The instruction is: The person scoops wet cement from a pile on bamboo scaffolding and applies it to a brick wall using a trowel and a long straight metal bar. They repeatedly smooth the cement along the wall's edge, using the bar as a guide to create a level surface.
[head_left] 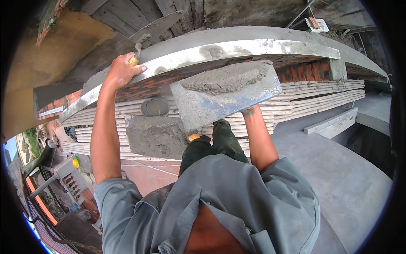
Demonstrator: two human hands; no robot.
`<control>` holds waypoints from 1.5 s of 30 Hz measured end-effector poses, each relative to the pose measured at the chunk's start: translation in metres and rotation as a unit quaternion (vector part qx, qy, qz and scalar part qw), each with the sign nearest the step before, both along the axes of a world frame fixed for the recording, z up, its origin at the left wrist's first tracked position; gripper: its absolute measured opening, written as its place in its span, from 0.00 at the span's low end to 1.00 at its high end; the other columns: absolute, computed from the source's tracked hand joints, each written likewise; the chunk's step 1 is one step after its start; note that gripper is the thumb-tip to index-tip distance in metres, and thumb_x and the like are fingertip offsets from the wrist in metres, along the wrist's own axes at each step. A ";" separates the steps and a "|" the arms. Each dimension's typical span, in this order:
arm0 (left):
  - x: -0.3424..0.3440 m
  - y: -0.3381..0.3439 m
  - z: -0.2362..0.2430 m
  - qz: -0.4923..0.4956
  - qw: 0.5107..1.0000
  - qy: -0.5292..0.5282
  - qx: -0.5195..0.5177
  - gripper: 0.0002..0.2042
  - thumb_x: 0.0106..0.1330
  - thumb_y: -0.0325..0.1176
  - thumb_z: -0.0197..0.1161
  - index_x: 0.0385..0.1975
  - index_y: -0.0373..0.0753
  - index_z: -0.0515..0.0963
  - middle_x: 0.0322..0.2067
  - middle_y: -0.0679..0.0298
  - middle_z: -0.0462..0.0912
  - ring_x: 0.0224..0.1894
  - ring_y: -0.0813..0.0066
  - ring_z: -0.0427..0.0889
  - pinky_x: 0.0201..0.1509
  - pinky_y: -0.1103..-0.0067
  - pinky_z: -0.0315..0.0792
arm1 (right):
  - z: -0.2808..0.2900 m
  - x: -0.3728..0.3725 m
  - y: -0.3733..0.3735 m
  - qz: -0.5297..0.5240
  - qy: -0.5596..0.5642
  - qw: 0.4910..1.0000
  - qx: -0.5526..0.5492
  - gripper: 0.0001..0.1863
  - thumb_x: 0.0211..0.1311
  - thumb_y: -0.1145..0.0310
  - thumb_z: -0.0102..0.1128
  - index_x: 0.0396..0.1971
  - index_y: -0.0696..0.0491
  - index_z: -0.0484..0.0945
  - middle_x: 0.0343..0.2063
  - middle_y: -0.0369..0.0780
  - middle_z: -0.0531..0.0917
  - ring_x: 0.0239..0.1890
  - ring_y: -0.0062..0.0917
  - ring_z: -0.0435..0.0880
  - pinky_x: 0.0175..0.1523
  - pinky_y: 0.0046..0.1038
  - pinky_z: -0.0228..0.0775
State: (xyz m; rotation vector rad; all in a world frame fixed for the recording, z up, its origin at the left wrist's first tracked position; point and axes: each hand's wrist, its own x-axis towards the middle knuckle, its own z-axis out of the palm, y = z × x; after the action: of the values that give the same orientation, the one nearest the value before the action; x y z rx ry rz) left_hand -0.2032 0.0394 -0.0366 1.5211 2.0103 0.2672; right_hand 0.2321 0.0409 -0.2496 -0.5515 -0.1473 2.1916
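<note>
My left hand [123, 71] is closed round the wooden handle [134, 61] of a trowel, whose mortar-smeared blade [160, 26] points up and to the right. The thumb of that hand lies against a long pale straightedge [245, 47], spattered with grey mortar, which runs along the front of a mortar-coated ledge [186, 41]. My right hand [251, 111] is beneath a flat mortar hawk [220, 109] and holds it up; the board hides most of its fingers. A thick heap of wet mortar [228, 79] sits along the hawk's far side.
Bamboo-pole scaffolding [317, 95] stretches below the ledge. On it are a mortar-crusted bucket [155, 107] and a slab-like spread of mortar [158, 137]. Exposed red brick [304, 72] shows under the straightedge. A white container [317, 25] stands far right; a grey concrete slab [330, 169] lies lower right.
</note>
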 end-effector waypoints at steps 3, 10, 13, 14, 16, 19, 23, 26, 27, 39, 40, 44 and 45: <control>0.001 -0.001 0.000 -0.007 1.000 -0.001 0.007 0.20 0.56 0.39 0.78 0.40 0.32 0.80 0.29 0.59 0.82 0.32 0.69 0.73 0.42 0.70 0.72 | 0.011 0.032 0.002 -0.029 -0.022 0.999 -0.011 0.23 0.62 0.59 0.71 0.55 0.50 0.78 0.50 0.40 0.85 0.50 0.38 0.84 0.55 0.46 0.80; -0.001 0.000 -0.007 0.005 1.000 -0.019 -0.002 0.13 0.60 0.33 0.76 0.38 0.35 0.81 0.28 0.73 0.77 0.32 0.83 0.69 0.37 0.79 0.68 | -0.008 0.086 0.069 0.010 -0.157 0.987 -0.026 0.31 0.52 0.80 0.65 0.61 0.56 0.75 0.53 0.49 0.83 0.56 0.50 0.81 0.57 0.74 0.69; -0.002 0.000 -0.008 0.009 0.999 -0.032 0.001 0.12 0.60 0.31 0.75 0.39 0.35 0.81 0.29 0.73 0.78 0.33 0.83 0.70 0.39 0.80 0.69 | 0.000 0.101 0.087 0.046 -0.132 0.990 0.000 0.34 0.45 0.85 0.60 0.60 0.57 0.75 0.50 0.49 0.83 0.54 0.50 0.82 0.57 0.77 0.68; -0.002 -0.001 -0.009 0.017 0.999 -0.044 -0.002 0.13 0.60 0.31 0.75 0.40 0.35 0.81 0.30 0.73 0.79 0.33 0.84 0.71 0.39 0.80 0.70 | 0.005 0.101 0.086 0.030 -0.123 0.992 0.017 0.34 0.44 0.84 0.63 0.59 0.58 0.75 0.48 0.49 0.83 0.52 0.49 0.83 0.55 0.76 0.70; -0.001 -0.001 -0.010 0.033 0.997 -0.068 -0.008 0.13 0.60 0.30 0.75 0.41 0.35 0.81 0.31 0.73 0.80 0.34 0.84 0.72 0.40 0.80 0.71 | 0.021 0.104 0.086 0.039 -0.131 0.989 0.048 0.32 0.45 0.84 0.63 0.57 0.59 0.76 0.46 0.50 0.83 0.51 0.49 0.84 0.52 0.74 0.73; 0.000 -0.002 -0.011 0.039 0.993 -0.109 0.013 0.13 0.58 0.33 0.76 0.37 0.34 0.80 0.27 0.71 0.77 0.31 0.81 0.70 0.37 0.77 0.69 | 0.044 0.101 0.093 0.067 -0.130 0.984 0.099 0.35 0.46 0.82 0.64 0.61 0.58 0.73 0.47 0.53 0.83 0.53 0.55 0.82 0.49 0.77 0.74; -0.001 -0.002 -0.010 0.040 0.995 -0.095 0.012 0.13 0.58 0.32 0.76 0.37 0.34 0.80 0.27 0.71 0.77 0.30 0.81 0.69 0.36 0.78 0.69 | 0.067 0.100 0.094 0.066 -0.128 0.982 0.122 0.33 0.47 0.80 0.65 0.59 0.61 0.72 0.43 0.53 0.83 0.54 0.57 0.81 0.50 0.69 0.79; -0.001 -0.001 -0.010 0.034 0.996 -0.083 0.018 0.13 0.58 0.32 0.76 0.36 0.34 0.80 0.26 0.71 0.77 0.30 0.82 0.69 0.36 0.78 0.68 | 0.081 0.100 0.091 0.047 -0.111 0.984 0.135 0.35 0.46 0.82 0.64 0.60 0.60 0.71 0.46 0.53 0.83 0.54 0.54 0.82 0.51 0.69 0.78; -0.002 -0.001 -0.010 0.029 0.996 -0.081 0.023 0.13 0.57 0.33 0.76 0.36 0.34 0.80 0.26 0.71 0.77 0.30 0.82 0.69 0.36 0.78 0.68 | 0.086 0.101 0.089 0.028 -0.102 0.985 0.135 0.35 0.47 0.83 0.62 0.61 0.61 0.70 0.46 0.53 0.83 0.53 0.53 0.83 0.51 0.69 0.78; 0.002 -0.001 -0.005 0.013 0.999 -0.040 0.019 0.13 0.58 0.32 0.74 0.39 0.34 0.81 0.29 0.71 0.79 0.31 0.82 0.70 0.38 0.78 0.70 | 0.074 0.153 0.064 -0.087 -0.139 0.978 0.132 0.37 0.54 0.54 0.79 0.62 0.48 0.75 0.57 0.38 0.81 0.60 0.35 0.79 0.65 0.43 0.75; 0.003 -0.001 -0.005 0.016 0.998 -0.052 0.028 0.13 0.58 0.32 0.74 0.39 0.34 0.81 0.29 0.71 0.79 0.31 0.82 0.70 0.38 0.78 0.70 | 0.070 0.164 0.064 -0.088 -0.147 0.976 0.135 0.37 0.54 0.55 0.79 0.63 0.48 0.74 0.57 0.37 0.81 0.60 0.35 0.79 0.65 0.42 0.75; 0.005 -0.001 -0.004 0.020 0.998 -0.048 0.024 0.14 0.57 0.31 0.74 0.40 0.33 0.81 0.29 0.70 0.80 0.32 0.81 0.71 0.39 0.78 0.70 | 0.047 0.211 0.080 -0.049 -0.212 0.969 0.112 0.34 0.56 0.62 0.70 0.64 0.52 0.72 0.60 0.44 0.79 0.61 0.44 0.79 0.63 0.55 0.73; 0.005 -0.002 -0.004 0.027 0.998 -0.057 0.022 0.14 0.57 0.31 0.75 0.40 0.33 0.82 0.29 0.70 0.80 0.32 0.80 0.71 0.40 0.77 0.71 | 0.041 0.223 0.084 -0.033 -0.233 0.967 0.099 0.32 0.54 0.73 0.65 0.63 0.54 0.72 0.58 0.45 0.80 0.60 0.46 0.79 0.60 0.64 0.72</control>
State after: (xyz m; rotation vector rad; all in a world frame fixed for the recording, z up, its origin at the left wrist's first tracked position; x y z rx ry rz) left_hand -0.1986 0.0378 -0.0404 1.4457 1.9698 0.4141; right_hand 0.4555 0.1252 -0.2083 -0.9342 -0.5812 1.9202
